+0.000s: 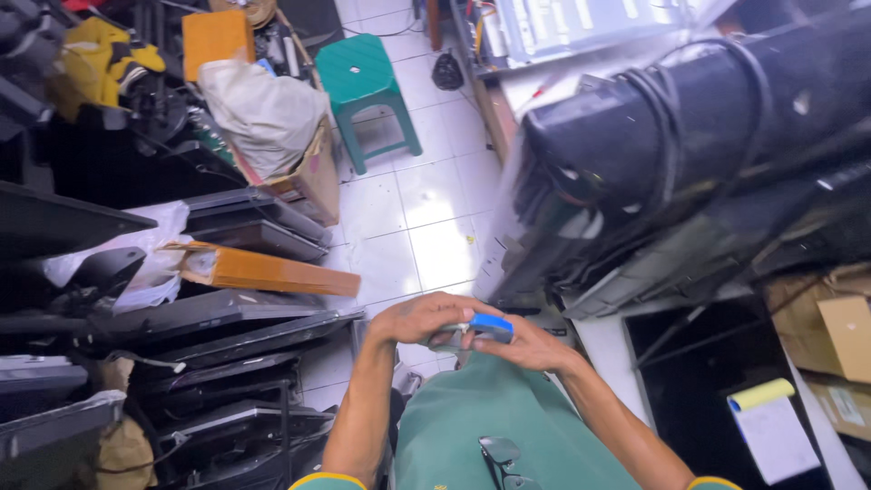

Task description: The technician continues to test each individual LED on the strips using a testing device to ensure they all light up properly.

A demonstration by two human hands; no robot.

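Observation:
Both of my hands meet in front of my chest over a small object with a blue top and grey body (481, 328). My left hand (419, 318) curls over its left side, fingers closed on it. My right hand (529, 347) grips it from the right and below. What the object is stays unclear, as the fingers cover most of it. My green shirt (490, 417) fills the lower middle, with dark glasses (501, 458) hanging at the collar.
Stacked flat screens (218, 336) and a long orange box (272, 270) crowd the left. A large black screen with cables (689, 154) leans at the right. A green plastic stool (367, 82) stands on the white tiled floor (426, 209). Cardboard boxes (839, 336) sit at the far right.

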